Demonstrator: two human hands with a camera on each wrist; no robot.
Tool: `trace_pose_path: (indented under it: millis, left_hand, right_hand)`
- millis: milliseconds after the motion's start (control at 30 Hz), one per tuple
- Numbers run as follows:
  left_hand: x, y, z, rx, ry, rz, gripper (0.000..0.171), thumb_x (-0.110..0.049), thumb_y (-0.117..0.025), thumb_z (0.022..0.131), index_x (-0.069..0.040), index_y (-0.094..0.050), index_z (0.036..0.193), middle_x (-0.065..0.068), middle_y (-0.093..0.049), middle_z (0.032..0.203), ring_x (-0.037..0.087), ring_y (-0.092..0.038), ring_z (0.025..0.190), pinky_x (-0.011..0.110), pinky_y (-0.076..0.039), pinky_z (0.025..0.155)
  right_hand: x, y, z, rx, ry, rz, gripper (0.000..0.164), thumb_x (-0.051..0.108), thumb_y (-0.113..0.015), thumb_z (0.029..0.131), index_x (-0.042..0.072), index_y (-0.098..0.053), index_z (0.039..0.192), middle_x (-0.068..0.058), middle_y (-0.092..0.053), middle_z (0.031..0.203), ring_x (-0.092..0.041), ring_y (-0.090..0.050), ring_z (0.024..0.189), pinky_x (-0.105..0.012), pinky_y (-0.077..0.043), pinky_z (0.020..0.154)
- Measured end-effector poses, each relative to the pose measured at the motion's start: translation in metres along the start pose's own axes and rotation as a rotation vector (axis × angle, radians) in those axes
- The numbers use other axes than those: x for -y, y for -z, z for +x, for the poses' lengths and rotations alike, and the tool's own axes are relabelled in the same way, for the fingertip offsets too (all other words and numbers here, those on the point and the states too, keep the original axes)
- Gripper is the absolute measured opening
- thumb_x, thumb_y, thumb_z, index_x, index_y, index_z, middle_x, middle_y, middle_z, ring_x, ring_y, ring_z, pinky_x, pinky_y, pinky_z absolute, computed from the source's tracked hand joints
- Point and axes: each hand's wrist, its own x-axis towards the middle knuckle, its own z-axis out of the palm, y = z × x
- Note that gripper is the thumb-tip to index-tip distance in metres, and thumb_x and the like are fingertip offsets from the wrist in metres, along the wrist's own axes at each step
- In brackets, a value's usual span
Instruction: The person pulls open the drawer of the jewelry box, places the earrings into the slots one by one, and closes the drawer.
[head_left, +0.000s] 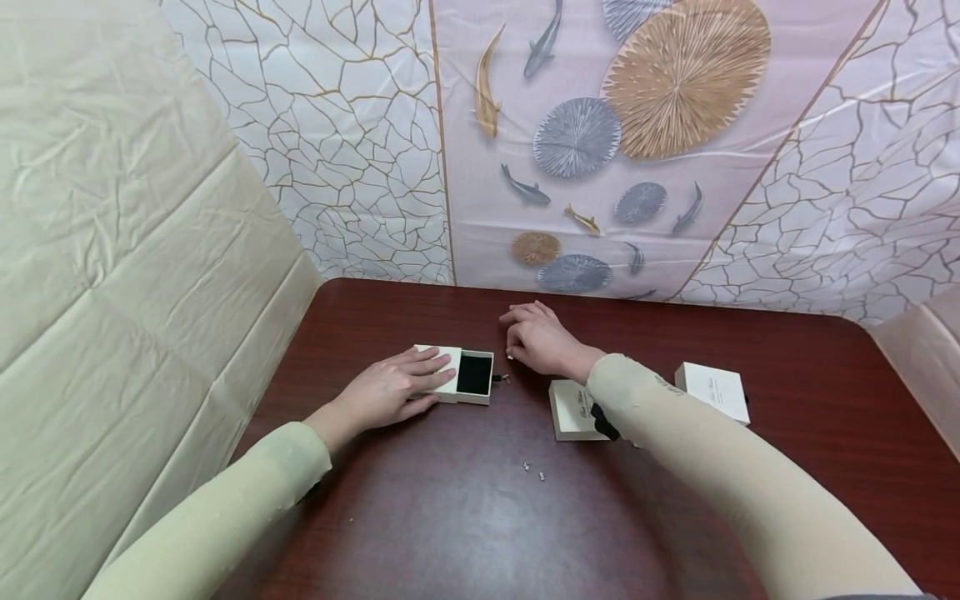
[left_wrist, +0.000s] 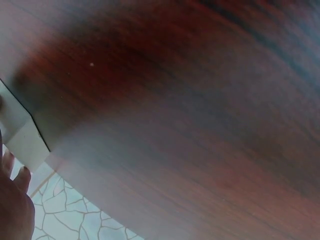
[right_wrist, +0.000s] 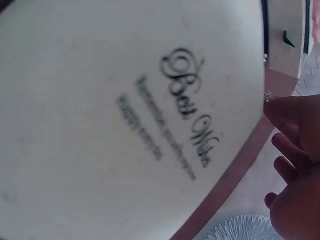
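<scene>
My left hand rests on the white sleeve of a small drawer box, its fingers stretched across the top. The box's drawer is slid partway out to the right, showing a black lining. Beyond the drawer's right end, my right hand pinches a tiny sparkling stud earring between thumb and finger. A black pull tab sticks out from the drawer, with a small shiny piece beside it. In the left wrist view, only part of the box and some fingers show.
Under my right forearm lies a white printed box with a black ribbon. Farther right stands another white box. Two tiny shiny pieces, one a stud, lie on the dark red table. A patterned curtain hangs behind.
</scene>
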Motion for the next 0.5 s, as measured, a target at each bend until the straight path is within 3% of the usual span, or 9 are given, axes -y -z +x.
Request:
trace_pose_path:
  millis: [233, 500]
  left_hand:
    - [0.000, 0.000, 0.000, 0.004, 0.005, 0.002, 0.048, -0.021, -0.078, 0.098, -0.008, -0.069, 0.143, 0.015, -0.066, 0.147, 0.035, -0.058, 0.142, 0.053, -0.046, 0.118]
    - [-0.001, 0.001, 0.000, 0.018, 0.012, -0.002, 0.049, -0.022, -0.078, 0.099, -0.008, -0.068, 0.144, 0.015, -0.065, 0.148, 0.035, -0.058, 0.142, 0.054, -0.045, 0.118]
  right_hand:
    - [0.002, 0.008, -0.001, -0.004, -0.045, 0.139, 0.015, 0.009, -0.072, 0.098, 0.009, -0.073, 0.083, -0.021, -0.062, 0.147, -0.046, -0.044, 0.148, -0.068, -0.028, 0.123]
    - [0.012, 0.015, 0.002, 0.006, -0.031, 0.194, 0.014, 0.010, -0.070, 0.100, 0.010, -0.075, 0.087, -0.021, -0.061, 0.149, -0.045, -0.048, 0.144, -0.065, -0.035, 0.119]
